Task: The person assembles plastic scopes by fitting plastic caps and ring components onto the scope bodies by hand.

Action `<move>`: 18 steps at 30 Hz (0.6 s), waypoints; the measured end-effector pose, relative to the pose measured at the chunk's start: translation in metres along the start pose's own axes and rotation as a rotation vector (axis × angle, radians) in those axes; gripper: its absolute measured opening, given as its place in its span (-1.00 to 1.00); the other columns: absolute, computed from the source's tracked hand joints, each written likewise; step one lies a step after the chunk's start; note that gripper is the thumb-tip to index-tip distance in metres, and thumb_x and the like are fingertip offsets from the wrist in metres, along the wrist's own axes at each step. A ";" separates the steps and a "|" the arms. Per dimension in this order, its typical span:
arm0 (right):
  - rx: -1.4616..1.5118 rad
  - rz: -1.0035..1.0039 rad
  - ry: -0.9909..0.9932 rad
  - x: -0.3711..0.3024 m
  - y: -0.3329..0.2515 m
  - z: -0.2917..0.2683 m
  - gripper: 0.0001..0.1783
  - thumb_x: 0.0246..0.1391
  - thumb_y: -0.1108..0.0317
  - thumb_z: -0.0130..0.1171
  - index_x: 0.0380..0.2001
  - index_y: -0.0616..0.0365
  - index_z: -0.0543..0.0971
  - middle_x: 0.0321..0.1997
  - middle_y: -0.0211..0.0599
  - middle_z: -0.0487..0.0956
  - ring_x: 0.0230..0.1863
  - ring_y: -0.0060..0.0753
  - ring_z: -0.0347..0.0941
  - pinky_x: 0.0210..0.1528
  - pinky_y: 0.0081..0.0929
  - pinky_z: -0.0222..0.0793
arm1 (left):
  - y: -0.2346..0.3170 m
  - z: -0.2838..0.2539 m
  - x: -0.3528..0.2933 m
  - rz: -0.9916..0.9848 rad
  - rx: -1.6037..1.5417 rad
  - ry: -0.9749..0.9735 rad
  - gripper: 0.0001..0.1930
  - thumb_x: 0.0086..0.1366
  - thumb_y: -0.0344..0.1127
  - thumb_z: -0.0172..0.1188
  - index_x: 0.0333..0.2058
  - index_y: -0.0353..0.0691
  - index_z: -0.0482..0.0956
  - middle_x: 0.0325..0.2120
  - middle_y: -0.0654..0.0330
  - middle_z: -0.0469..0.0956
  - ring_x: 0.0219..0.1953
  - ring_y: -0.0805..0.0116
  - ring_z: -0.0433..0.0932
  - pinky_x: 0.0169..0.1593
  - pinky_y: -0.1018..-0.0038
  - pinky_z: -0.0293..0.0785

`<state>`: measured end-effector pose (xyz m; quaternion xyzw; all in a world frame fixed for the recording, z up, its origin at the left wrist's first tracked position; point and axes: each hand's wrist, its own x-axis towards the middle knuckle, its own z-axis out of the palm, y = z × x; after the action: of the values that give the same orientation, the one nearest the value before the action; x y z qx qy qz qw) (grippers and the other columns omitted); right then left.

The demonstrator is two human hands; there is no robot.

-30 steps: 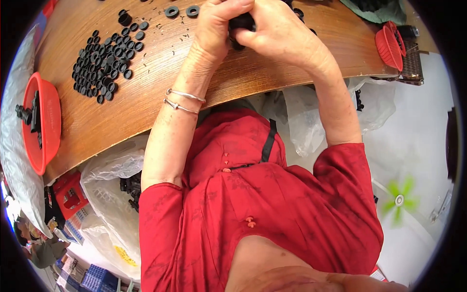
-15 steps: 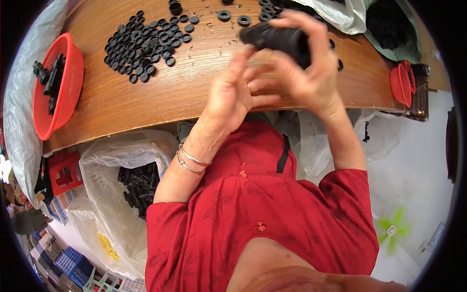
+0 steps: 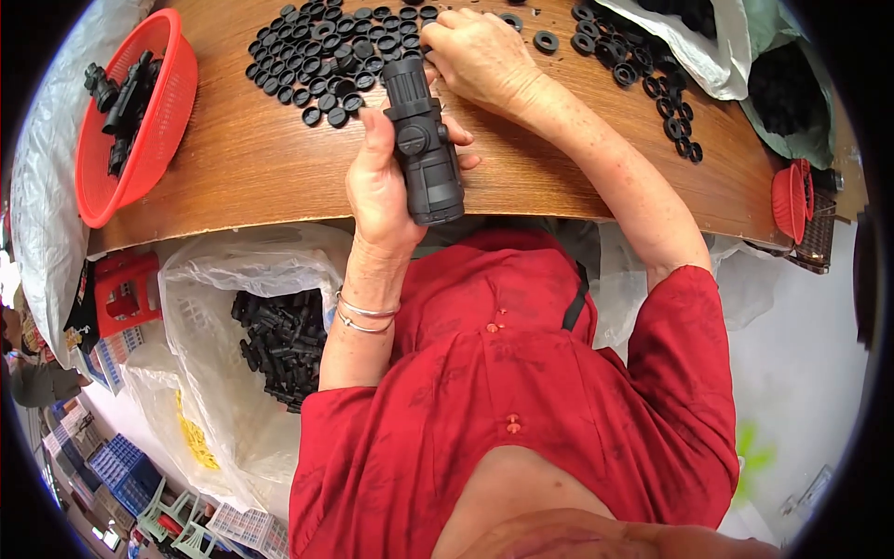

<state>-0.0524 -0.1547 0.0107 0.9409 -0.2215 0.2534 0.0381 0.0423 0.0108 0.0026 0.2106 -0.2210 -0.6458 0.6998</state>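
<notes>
Upright in my left hand (image 3: 377, 191) stands a black scope-like tube (image 3: 431, 172) with a ribbed upper end and a round knob on its side. My thumb lies along its left side, and fingertips show past its right. Beyond it, my right hand (image 3: 484, 61) reaches to the right edge of a spread of small round black caps (image 3: 326, 56). Its fingers are bent together at the table; what they hold, if anything, is hidden by the hand. Black rings (image 3: 546, 41) lie on the wood to the right of that hand.
A red basket (image 3: 154, 130) with black scope parts stands at the table's left. Beneath the near edge of the table (image 3: 270, 200) hangs a clear plastic bag (image 3: 200, 326) of black parts. More black rings (image 3: 666, 107), bags (image 3: 731, 47) and a small red basket (image 3: 788, 205) are at right.
The black tube has passed from my right hand into my left and now stands upright nearer me. My right hand has moved away to the caps. The view has shifted slightly.
</notes>
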 end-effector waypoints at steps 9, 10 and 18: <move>1.070 0.335 -0.026 -0.050 -0.055 -0.096 -0.77 0.01 0.49 0.23 -0.20 0.27 0.59 -0.28 -0.26 0.65 -0.24 -0.51 0.58 -0.18 -0.56 0.47 | 0.009 0.015 -0.003 0.111 0.316 0.204 -0.38 0.39 0.13 -0.03 0.19 -0.28 0.27 -0.25 0.14 0.56 -0.27 0.42 0.58 -0.19 0.47 0.58; 1.061 0.308 -0.020 -0.055 -0.058 -0.095 -0.77 0.00 0.53 0.25 -0.21 0.28 0.58 -0.31 -0.26 0.64 -0.30 -0.52 0.58 -0.19 -0.57 0.48 | 0.006 0.020 -0.001 0.136 0.386 0.227 -0.38 0.38 0.12 0.01 0.19 -0.28 0.28 -0.24 0.17 0.55 -0.25 0.47 0.55 -0.18 0.51 0.54; 1.336 0.583 0.009 -0.078 -0.059 -0.096 -0.88 0.01 0.56 0.23 -0.35 0.29 0.52 -0.42 -0.39 0.57 -0.36 -0.70 0.47 -0.32 -0.62 0.46 | -0.005 0.050 -0.003 0.253 0.757 0.231 -0.21 -0.09 -0.23 0.52 0.12 -0.24 0.33 -0.34 0.35 0.48 -0.35 0.51 0.45 -0.27 0.57 0.46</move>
<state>-0.1311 -0.0526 0.0581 0.6650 -0.2609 0.3382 -0.6126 0.0087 0.0134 0.0401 0.4954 -0.3871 -0.3997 0.6670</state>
